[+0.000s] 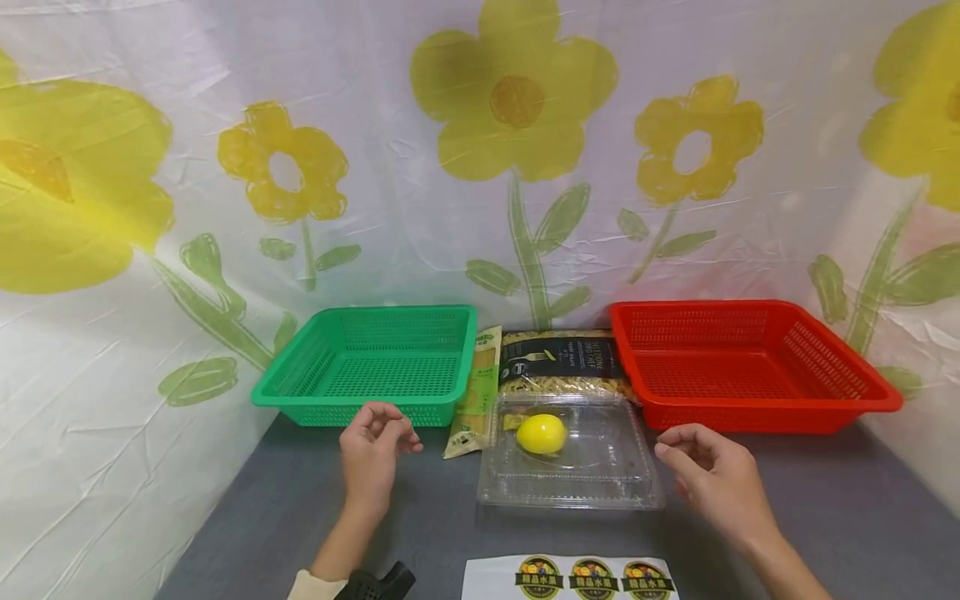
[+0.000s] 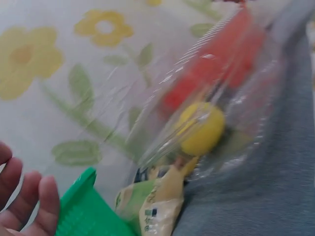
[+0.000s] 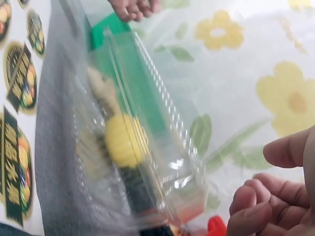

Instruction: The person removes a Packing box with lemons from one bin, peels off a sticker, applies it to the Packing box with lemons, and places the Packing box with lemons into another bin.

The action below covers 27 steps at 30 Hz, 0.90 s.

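Clear box (image 1: 603, 454) blurred in wrist views; sticker sheet (image 1: 570, 577) cut off.

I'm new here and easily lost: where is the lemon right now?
In the head view, the lemon is just right of centre, inside the clear plastic box, between the left hand and the right hand.

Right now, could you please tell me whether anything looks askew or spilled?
I see nothing spilled; the tan-and-green bag just looks slightly askew, slanting between the green basket and the clear container instead of lying straight.
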Motion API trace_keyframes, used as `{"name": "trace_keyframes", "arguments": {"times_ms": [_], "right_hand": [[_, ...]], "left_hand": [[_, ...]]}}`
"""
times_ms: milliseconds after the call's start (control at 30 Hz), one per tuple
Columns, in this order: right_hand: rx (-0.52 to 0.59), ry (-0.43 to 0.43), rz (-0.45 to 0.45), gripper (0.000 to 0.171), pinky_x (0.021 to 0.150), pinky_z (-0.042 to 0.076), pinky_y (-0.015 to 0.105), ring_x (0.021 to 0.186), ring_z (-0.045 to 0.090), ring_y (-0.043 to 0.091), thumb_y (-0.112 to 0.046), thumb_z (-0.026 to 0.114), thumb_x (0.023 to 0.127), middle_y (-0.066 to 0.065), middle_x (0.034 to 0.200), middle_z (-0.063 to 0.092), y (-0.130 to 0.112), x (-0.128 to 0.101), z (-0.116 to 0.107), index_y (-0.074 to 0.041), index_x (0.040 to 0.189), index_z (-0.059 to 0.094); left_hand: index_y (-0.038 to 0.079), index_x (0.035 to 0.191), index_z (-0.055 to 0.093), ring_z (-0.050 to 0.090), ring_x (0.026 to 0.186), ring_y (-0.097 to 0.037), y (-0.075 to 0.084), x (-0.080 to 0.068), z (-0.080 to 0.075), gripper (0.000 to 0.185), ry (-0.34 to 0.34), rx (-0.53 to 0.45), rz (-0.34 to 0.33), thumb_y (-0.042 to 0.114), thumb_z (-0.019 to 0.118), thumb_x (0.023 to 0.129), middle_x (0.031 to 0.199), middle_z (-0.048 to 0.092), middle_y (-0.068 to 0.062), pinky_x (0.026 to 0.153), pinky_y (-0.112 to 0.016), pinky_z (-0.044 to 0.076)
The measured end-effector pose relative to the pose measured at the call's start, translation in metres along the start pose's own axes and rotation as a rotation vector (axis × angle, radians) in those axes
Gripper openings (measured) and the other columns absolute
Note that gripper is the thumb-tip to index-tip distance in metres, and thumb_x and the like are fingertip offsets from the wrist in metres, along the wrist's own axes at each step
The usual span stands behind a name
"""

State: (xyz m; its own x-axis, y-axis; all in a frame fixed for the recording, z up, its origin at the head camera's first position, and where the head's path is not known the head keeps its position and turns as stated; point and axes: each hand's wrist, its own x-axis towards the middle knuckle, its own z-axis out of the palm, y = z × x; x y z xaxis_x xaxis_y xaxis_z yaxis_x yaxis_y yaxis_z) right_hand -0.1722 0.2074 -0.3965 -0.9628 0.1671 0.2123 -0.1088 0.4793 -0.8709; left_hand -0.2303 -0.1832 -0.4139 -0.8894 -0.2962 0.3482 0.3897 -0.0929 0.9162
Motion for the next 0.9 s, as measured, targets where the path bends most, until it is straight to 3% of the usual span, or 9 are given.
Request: {"name": "trace_keyframes", "arguments": {"times_ms": [133,233,500,700,800,900], "right_hand": [[0.058,-0.026,-0.085,0.013,0.045,0.05,0.031,0.052,0.057,0.019,-0.015,0.073,0.093,0.009,0.074,0.063,-0.008,-0.01,0.005,-0.006,0.101,0.069],[0.087,-0.062,-0.138,0.012,0.042,0.048,0.031,0.051,0.056,0.019,-0.009,0.074,0.092,0.005,0.073,0.063,-0.013,-0.015,0.009,-0.005,0.101,0.069],[0.146,-0.163,-0.192,0.014,0.04,0.048,0.031,0.053,0.057,0.019,-0.006,0.074,0.091,0.004,0.079,0.063,-0.023,-0.024,0.016,-0.007,0.104,0.067],[0.174,-0.3,-0.322,0.015,0.039,0.049,0.029,0.053,0.059,0.014,-0.004,0.074,0.091,0.001,0.078,0.064,-0.023,-0.028,0.029,-0.009,0.103,0.066],[0.174,-0.379,-0.39,0.015,0.044,0.052,0.029,0.056,0.06,0.01,-0.004,0.073,0.091,-0.002,0.078,0.064,-0.02,-0.03,0.039,-0.008,0.103,0.067],[0.142,-0.479,-0.415,0.014,0.053,0.055,0.027,0.063,0.06,0.005,-0.009,0.073,0.093,-0.006,0.081,0.064,-0.017,-0.032,0.049,-0.012,0.105,0.067]], "left_hand": [[-0.001,0.089,0.06,0.065,0.064,-0.023,0.005,-0.015,0.003,0.011,-0.172,0.116,0.052,-0.011,0.062,0.09,0.076,0.062,-0.015,0.055,-0.039,0.06],[0.002,0.089,0.062,0.065,0.066,-0.021,0.007,-0.025,0.003,0.011,-0.261,0.187,0.067,-0.009,0.064,0.089,0.079,0.062,-0.015,0.055,-0.04,0.059],[0.0,0.091,0.063,0.064,0.074,-0.017,0.008,-0.048,0.003,0.009,-0.466,0.259,0.013,-0.006,0.068,0.087,0.086,0.064,-0.011,0.058,-0.038,0.059],[0.005,0.095,0.067,0.062,0.076,-0.008,0.002,-0.064,0.002,0.01,-0.74,0.37,-0.009,0.001,0.072,0.088,0.084,0.064,0.002,0.057,-0.029,0.056],[0.005,0.098,0.069,0.058,0.071,-0.003,-0.002,-0.066,0.002,0.011,-0.918,0.39,-0.051,0.008,0.074,0.089,0.083,0.064,0.005,0.057,-0.023,0.053],[0.008,0.1,0.071,0.057,0.072,-0.001,-0.008,-0.067,0.003,0.016,-1.054,0.419,-0.068,0.017,0.078,0.088,0.084,0.064,0.007,0.061,-0.021,0.052]]}}
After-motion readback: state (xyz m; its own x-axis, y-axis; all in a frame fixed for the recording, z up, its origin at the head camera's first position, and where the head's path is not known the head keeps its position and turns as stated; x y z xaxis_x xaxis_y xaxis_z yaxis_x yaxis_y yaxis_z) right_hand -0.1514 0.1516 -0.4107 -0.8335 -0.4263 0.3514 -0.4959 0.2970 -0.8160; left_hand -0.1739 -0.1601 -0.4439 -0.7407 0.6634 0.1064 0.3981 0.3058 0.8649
